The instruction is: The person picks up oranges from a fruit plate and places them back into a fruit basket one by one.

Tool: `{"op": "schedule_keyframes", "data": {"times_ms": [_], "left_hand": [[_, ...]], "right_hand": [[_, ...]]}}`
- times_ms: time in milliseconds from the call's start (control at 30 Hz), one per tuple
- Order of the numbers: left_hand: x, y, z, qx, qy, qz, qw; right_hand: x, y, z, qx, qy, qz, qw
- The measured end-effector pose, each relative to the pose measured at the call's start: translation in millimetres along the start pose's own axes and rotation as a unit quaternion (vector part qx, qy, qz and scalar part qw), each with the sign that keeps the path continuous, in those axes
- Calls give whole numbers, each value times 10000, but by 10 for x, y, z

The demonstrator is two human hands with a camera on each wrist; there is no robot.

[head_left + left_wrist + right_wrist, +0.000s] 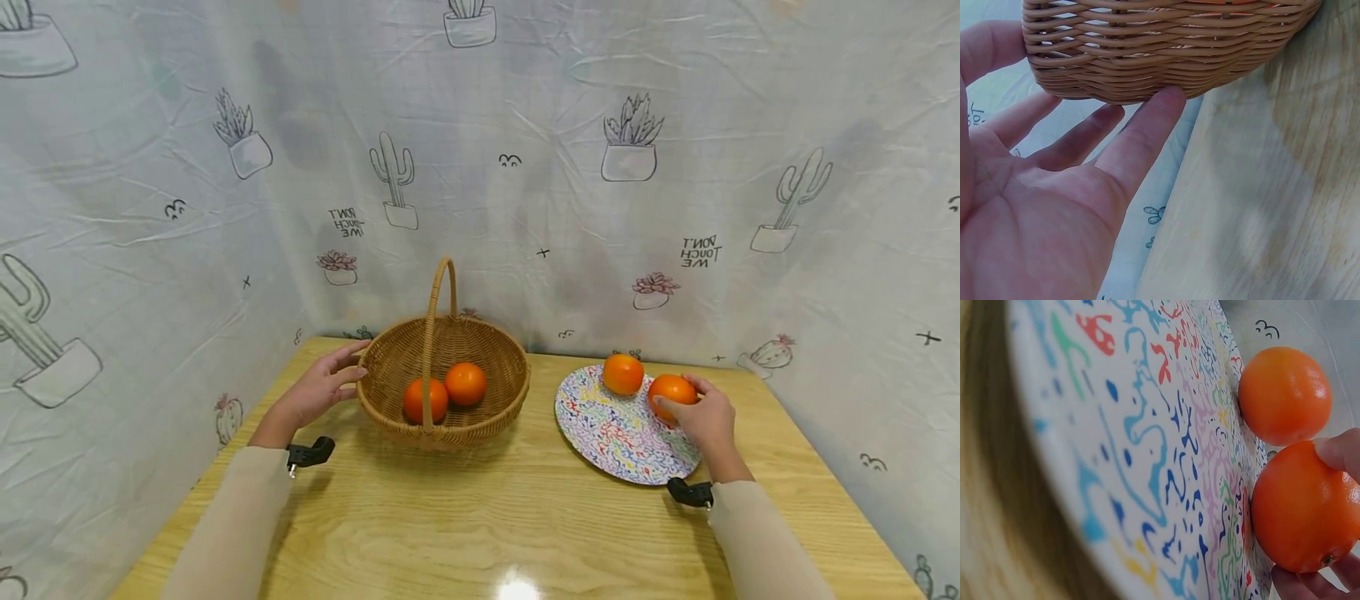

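My right hand [708, 419] grips an orange [672, 397] at the right side of a colourfully patterned round plate [615, 450]. In the right wrist view the thumb lies on this orange [1304, 506], with fingers [1291, 587] around its other side. A second orange [622, 374] sits beside it, toward the plate's back. My left hand [324, 385] is at the left side of a wicker basket [495, 425], its spread fingers touching the outer wall. The left wrist view shows those fingertips [1169, 97] against the lower weave [1166, 56]. Two oranges [465, 384] lie inside the basket.
The basket's tall arched handle [430, 333] rises over its middle. Both things stand on a light wooden table [450, 517], basket left and plate right. A pale curtain [525, 208] printed with potted cacti hangs behind and along the sides.
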State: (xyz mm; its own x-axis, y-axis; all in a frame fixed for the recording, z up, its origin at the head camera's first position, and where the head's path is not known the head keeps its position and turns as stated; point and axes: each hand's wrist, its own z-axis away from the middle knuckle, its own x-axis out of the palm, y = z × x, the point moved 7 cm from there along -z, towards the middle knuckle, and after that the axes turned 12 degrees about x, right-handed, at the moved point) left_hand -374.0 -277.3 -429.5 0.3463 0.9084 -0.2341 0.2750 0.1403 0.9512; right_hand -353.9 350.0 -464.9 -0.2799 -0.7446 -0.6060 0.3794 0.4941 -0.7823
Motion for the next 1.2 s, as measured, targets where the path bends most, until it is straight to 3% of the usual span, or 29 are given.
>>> {"op": "schedule_keyframes", "data": {"times_ms": [533, 767, 1200], "left_hand": [[-11, 1, -15, -29, 1, 9, 10000], [-26, -21, -7, -7, 42, 76, 10000], [-13, -65, -16, 82, 34, 157, 9998]], "right_hand": [[-5, -27, 107, -16, 85, 79, 9999], [25, -91, 215, -79, -79, 142, 9998], [90, -322, 458, -981, -163, 377, 9943]]}}
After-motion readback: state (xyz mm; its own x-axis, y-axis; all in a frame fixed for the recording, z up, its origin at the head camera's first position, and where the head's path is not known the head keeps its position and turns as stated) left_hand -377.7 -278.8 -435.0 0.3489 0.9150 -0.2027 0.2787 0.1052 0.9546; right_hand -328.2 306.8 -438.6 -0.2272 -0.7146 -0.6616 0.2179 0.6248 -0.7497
